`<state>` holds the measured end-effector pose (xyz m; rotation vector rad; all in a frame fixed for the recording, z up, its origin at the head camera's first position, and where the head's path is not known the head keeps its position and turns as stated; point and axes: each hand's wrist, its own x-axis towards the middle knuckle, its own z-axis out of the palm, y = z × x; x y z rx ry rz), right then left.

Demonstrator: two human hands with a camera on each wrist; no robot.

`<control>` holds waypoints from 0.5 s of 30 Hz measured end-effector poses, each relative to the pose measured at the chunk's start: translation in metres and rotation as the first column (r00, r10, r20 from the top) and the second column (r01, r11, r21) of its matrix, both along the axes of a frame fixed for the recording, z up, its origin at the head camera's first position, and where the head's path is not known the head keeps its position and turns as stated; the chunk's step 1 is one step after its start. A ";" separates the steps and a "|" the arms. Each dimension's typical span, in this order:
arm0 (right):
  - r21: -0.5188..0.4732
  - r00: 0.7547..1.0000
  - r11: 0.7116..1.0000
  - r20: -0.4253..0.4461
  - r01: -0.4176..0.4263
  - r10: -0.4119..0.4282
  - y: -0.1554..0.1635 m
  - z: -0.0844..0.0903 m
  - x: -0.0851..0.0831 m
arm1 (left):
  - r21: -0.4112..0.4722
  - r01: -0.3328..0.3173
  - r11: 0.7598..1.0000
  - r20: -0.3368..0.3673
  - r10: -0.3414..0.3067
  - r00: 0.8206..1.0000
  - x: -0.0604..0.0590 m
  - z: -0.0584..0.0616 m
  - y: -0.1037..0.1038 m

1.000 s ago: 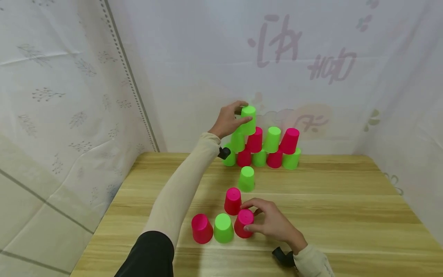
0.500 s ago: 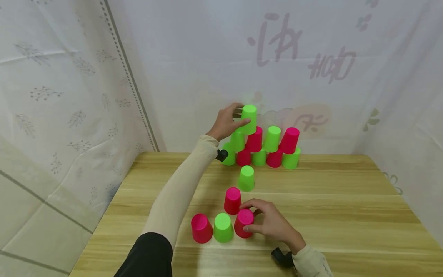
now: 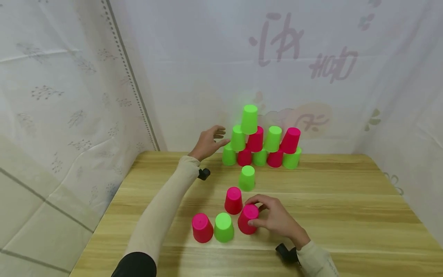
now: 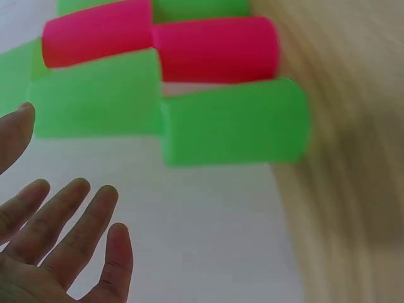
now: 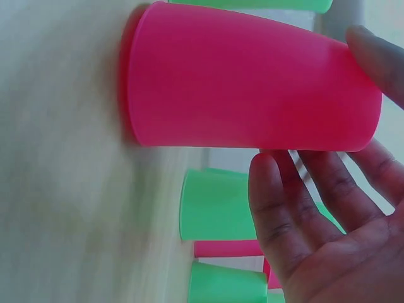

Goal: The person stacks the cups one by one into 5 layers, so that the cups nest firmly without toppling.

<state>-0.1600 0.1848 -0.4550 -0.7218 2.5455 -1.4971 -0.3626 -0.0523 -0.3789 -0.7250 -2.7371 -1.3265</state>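
Right now I am holding the pink cup in the lower middle of the head view with my right hand, fingers and thumb curling round its sides and top; it is tipping slightly, its rim lifting off the table, probably so it can come clear of the green cup just beside it. My left hand is hovering at mid-frame with fingers spread and relaxed, gripping nothing, just left of the cup pyramid, apart from it. Its cups are sitting upside down, each bridging two below so the tiers bear weight; one green top cup is crowning the left side. Faint mauve characters on the back curtain are showing at upper right, but I cannot read them. I see no brand on any cup.
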 end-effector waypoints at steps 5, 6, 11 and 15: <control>0.004 1.000 1.000 -0.018 0.008 -0.008 0.006 0.004 -0.008 | -0.020 -0.028 0.999 0.030 0.028 0.999 0.012 -0.019 -0.025; 0.004 1.000 1.000 -0.022 0.010 -0.010 0.008 0.006 -0.010 | -0.027 -0.025 0.999 0.036 0.026 0.999 0.015 -0.022 -0.030; -0.009 0.998 1.000 -0.051 0.023 -0.023 0.013 0.013 -0.020 | -0.074 0.008 0.997 0.057 -0.004 0.998 0.037 -0.036 -0.048; -0.007 0.995 1.000 -0.094 0.029 -0.030 0.020 0.020 -0.029 | -0.084 0.026 0.996 0.066 -0.020 0.998 0.058 -0.042 -0.056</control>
